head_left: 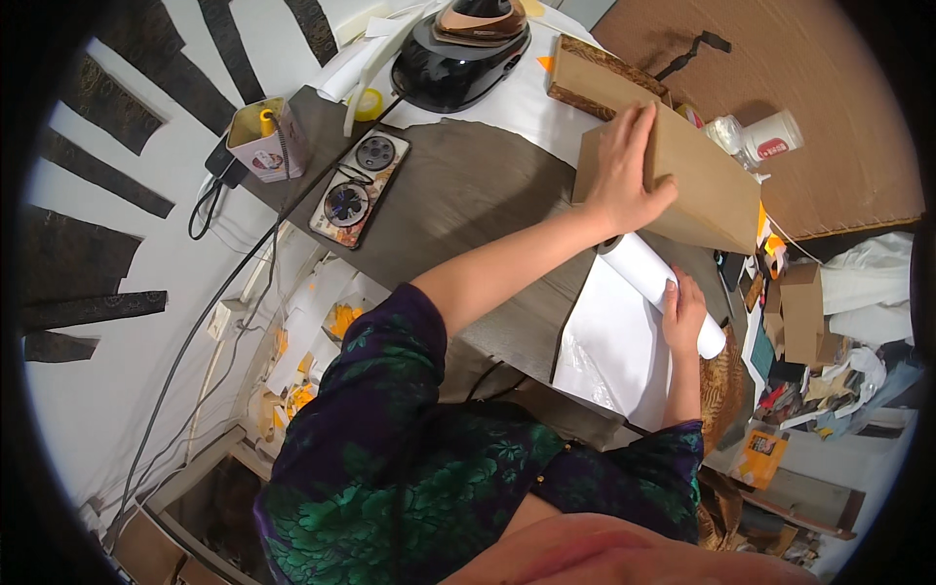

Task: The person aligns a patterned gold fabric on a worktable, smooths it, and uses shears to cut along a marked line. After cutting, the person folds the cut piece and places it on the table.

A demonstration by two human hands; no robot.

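Note:
A tan cardboard box (pixel 707 185) stands on the far right of the table. My left hand (pixel 629 175) lies against it, fingers stretched toward its top edge and thumb spread apart. Just in front of the box is a roll of white paper (pixel 639 268), partly unrolled into a flat white sheet (pixel 609 336) that reaches the table's near edge. My right hand (pixel 685 310) curves over the near part of the roll, thumb and fingers on its surface. A piece of clear plastic shows at the sheet's near left corner.
Dark grey cloth (pixel 478 195) covers the table. A patterned phone (pixel 361 190) lies to the left, near a tin (pixel 268 141). Behind stands a black iron base (pixel 458 63). A white cup (pixel 772 136) sits past the box. Piled fabric (pixel 858 375) is at right.

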